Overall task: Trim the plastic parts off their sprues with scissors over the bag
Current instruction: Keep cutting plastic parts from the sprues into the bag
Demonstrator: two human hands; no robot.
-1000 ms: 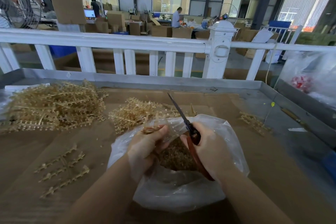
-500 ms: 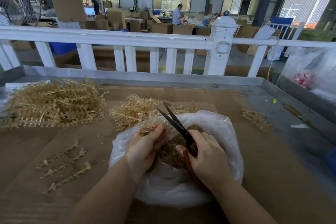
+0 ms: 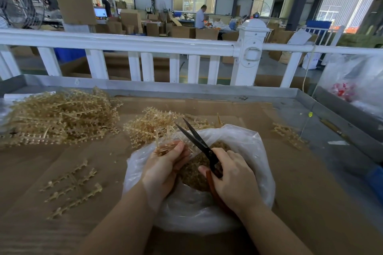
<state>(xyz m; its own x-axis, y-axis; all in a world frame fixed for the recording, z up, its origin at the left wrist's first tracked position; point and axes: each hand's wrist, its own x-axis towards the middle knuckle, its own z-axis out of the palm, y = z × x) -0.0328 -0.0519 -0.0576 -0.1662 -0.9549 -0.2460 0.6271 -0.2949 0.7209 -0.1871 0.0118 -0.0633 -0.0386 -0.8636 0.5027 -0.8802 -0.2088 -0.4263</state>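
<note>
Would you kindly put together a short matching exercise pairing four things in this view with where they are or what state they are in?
Things:
1. scissors
2. left hand
3. bag
4. large sprue pile

States or places:
A. lies far left on the cardboard
B. blades apart, held in the right hand
C. open, with trimmed parts inside
D. grips a sprue over the bag

Pairs: 1-B, 2-D, 3-C, 4-A
</note>
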